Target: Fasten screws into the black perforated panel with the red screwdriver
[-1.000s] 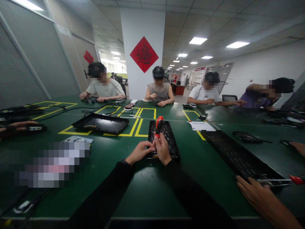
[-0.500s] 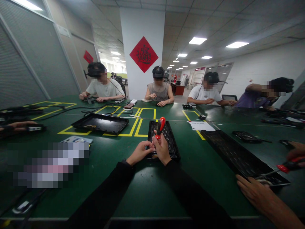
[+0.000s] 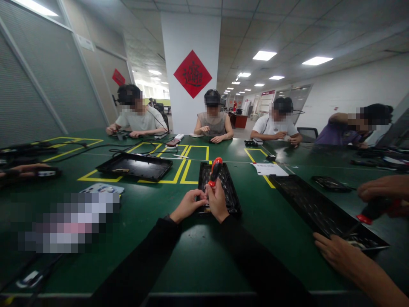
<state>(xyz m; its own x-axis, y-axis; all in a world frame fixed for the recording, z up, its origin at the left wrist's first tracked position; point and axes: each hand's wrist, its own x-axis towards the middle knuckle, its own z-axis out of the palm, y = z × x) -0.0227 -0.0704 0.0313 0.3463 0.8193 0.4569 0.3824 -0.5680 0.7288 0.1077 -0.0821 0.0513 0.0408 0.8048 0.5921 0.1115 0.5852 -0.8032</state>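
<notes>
Farthest left of our fingers, at the edge of the view, a co-worker's hand [image 3: 24, 169] rests at a dark device [image 3: 47, 172] on the green worktop [image 3: 196, 264]. Nearer to our left fingers, but well apart from them, we see a blurred-out item [image 3: 75, 219], and beyond it a shallow black tray [image 3: 137, 165], lying open side up with a small light piece at its near left corner. Our left fingers [image 3: 196, 194] are bent, their tips meeting our right fingers low beside the screwdriver [image 3: 216, 168]; we cannot tell whether they pinch anything. The screwdriver's red and black handle rises above our right fingers [image 3: 218, 192], which are closed on it, with the handle leaning slightly right; its lower end is hidden by our hands. Beneath and beyond our fingers lies the black case [image 3: 230, 187], its inside facing up. Right of our fingers and farther off lies a paper sheet [image 3: 271, 169]; nearer is a long black case [image 3: 306, 204], where a co-worker's other hand [image 3: 347, 258] touches the near edge and a raised hand [image 3: 388, 187] holds a second screwdriver [image 3: 366, 218]. Past that long case sits a small dark unit [image 3: 330, 183]
</notes>
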